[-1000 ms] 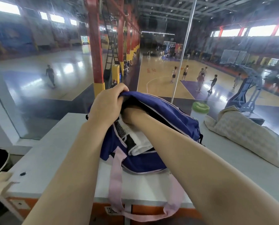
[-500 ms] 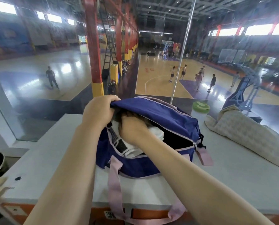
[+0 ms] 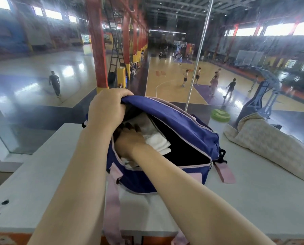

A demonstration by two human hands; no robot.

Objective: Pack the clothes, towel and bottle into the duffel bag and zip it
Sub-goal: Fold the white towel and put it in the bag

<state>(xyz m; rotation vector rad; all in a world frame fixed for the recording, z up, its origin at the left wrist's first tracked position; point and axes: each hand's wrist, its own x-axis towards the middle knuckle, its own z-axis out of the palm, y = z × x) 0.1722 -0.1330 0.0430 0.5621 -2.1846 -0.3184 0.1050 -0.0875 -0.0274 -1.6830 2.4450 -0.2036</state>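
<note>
On white counter (image 3: 41, 174), centre: blue duffel bag (image 3: 183, 131) with pink trim, zip undone, mouth gaping toward camera.

Left hand (image 3: 107, 110): clenched on far-left end of top flap, pulling it up and back. Forearm straight in from bottom-left, wrist level with near rim of bag.

Right hand (image 3: 130, 142): reaching in from bottom-right, forearm crossing near rim, palm down inside left half of bag on white folded clothes (image 3: 156, 140). Fingertips buried under left hand's shadow; cannot tell whether closed on fabric or just pressing flat.

Contents: white clothes stacked in left half, some darker fabric behind them. Right half of interior dark, looks unfilled.

Outside bag: beige towel (image 3: 271, 147) lying on counter to right, well apart from bag end. Bottle (image 3: 218, 119) with green lid standing behind bag's right end, between bag and towel, mostly hidden by flap.

Edges and room: near pink handle (image 3: 112, 200) draped over front edge of counter, second pink strap tab (image 3: 223, 172) flat on counter by right end of bag. Bag sits back from front edge. Open counter left of bag and in front right. Glass pane right behind counter, with metal pole (image 3: 199, 55) behind bag; basketball court beyond.
</note>
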